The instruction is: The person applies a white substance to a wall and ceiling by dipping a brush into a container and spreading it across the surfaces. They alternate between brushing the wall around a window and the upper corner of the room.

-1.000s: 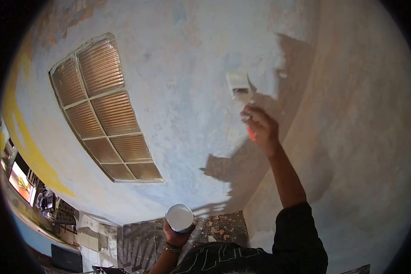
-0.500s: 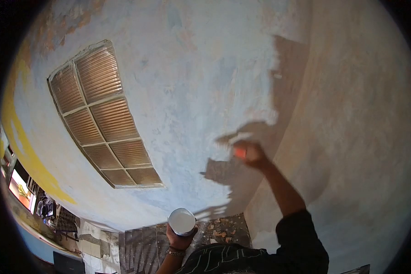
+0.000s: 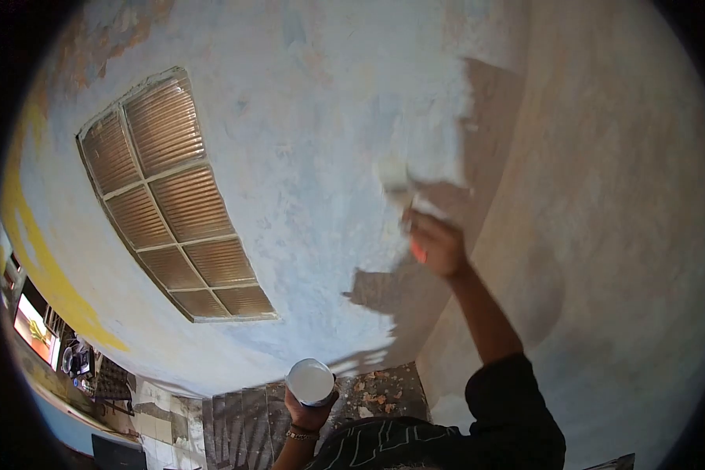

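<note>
My right hand (image 3: pixel 440 244) is raised against the wall, wrapped round a paintbrush (image 3: pixel 394 176). The brush's pale bristles point up and left onto the wall, slightly blurred, and an orange bit of its handle shows below the fingers. Low in the view, my left hand (image 3: pixel 309 415) holds a round can (image 3: pixel 311 382) from underneath and the side. White paint is visible in its open top. The wall (image 3: pixel 313 172) is patchy pale blue and white, with a bare brownish strip along the corner at the right.
A window (image 3: pixel 172 200) with ribbed panes is set into the wall on the left. The adjoining wall (image 3: pixel 603 196) is beige. Debris-strewn floor (image 3: pixel 380 392) lies below. At far left are a lit screen (image 3: pixel 35 325), a fan (image 3: pixel 72 358) and a dark chair (image 3: pixel 117 452).
My right hand has tilted and moved up slightly, and the brush's bristles now show higher on the wall. My left hand still holds the can in nearly the same place.
</note>
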Tool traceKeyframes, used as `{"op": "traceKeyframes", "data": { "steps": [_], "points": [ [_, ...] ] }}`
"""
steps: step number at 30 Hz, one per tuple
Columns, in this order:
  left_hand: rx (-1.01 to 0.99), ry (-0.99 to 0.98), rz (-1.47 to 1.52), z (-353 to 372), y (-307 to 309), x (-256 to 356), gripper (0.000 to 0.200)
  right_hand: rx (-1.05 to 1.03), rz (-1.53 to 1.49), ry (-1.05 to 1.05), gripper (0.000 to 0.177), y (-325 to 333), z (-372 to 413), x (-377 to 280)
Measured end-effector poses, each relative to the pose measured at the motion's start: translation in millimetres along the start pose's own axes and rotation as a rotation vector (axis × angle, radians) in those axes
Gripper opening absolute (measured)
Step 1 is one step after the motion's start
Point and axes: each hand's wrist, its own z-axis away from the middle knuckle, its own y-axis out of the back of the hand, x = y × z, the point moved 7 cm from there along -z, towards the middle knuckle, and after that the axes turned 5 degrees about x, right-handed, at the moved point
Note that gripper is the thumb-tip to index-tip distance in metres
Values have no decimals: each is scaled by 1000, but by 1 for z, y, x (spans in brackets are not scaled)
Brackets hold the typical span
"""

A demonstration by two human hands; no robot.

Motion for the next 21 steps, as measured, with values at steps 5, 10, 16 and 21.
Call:
{"op": "traceKeyframes", "data": {
  "steps": [5,10,16,21],
  "points": [
    [14,-519,-783,-4,2,19,63,-472,-97,-100,11,-62,176,-41],
    [-21,-1041,-1302,47,-87,41,73,-446,-352,-706,22,-61,233,-74],
    [76,-985,-1144,1,-37,37,75,-195,-401,-801,22,-31,211,-55],
    [-18,-751,-1021,24,-96,39,74,104,-997,-1135,20,2,137,-45]
  ]
}}
